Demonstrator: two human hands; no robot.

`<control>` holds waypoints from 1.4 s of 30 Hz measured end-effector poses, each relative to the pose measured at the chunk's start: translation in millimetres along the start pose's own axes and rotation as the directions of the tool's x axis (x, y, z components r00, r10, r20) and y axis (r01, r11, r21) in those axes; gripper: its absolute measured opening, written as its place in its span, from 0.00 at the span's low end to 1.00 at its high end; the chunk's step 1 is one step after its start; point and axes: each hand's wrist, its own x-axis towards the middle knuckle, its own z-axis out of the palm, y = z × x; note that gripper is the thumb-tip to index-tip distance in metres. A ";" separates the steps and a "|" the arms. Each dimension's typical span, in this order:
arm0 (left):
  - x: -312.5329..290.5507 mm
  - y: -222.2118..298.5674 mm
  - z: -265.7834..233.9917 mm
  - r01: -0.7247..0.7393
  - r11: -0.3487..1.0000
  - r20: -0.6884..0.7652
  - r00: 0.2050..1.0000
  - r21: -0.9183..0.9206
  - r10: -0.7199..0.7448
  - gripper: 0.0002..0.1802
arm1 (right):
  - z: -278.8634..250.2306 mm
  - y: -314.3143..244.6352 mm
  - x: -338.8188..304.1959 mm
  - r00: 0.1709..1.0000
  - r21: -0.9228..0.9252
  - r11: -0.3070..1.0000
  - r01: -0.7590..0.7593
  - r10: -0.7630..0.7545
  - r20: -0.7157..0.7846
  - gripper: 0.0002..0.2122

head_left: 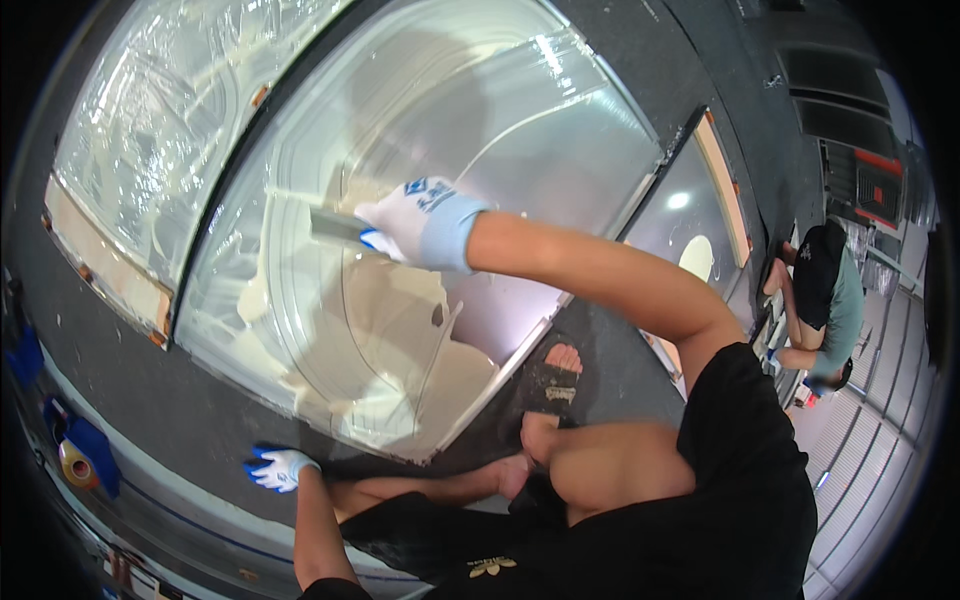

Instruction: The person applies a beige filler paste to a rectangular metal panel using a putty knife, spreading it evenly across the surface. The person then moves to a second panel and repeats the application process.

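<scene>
My right hand [410, 222], in a white glove with blue fingertips, grips a flat grey scraper [335, 226]. Its blade lies against a large pale panel [545, 190] on the floor. Cream-coloured paste [390, 330] covers much of that panel, thick toward the near side and drawn into curved streaks around the blade. Down at the lower left, my left hand [283, 470] wears a matching glove. Its fingers are spread and it holds nothing, lying close to the dark floor beside the panel's near corner.
A second panel [150, 130], glossy and streaked with paste, lies at the far left past a dark gap. To the right is a smaller framed panel [690, 205] with a cream puddle. A roll of tape [76, 466] sits at the left. Another person [835, 290] crouches at far right.
</scene>
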 end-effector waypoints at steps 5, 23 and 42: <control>0.4 1.7 3.5 -0.060 0.998 -0.080 0.995 -0.005 0.059 0.39 | -30.9 47.0 32.2 0.991 -0.108 0.985 -0.132 0.131 -0.018 0.17; -5.7 1.0 6.3 -0.017 0.997 -0.131 0.991 -0.074 0.007 0.37 | 2.5 2.1 4.1 0.972 -0.149 0.963 0.225 -0.232 -0.030 0.12; -12.0 10.4 -6.3 -0.040 0.992 -0.101 0.995 -0.119 0.028 0.37 | 120.9 -43.7 -35.9 0.814 -0.219 0.858 0.464 -0.317 0.487 0.09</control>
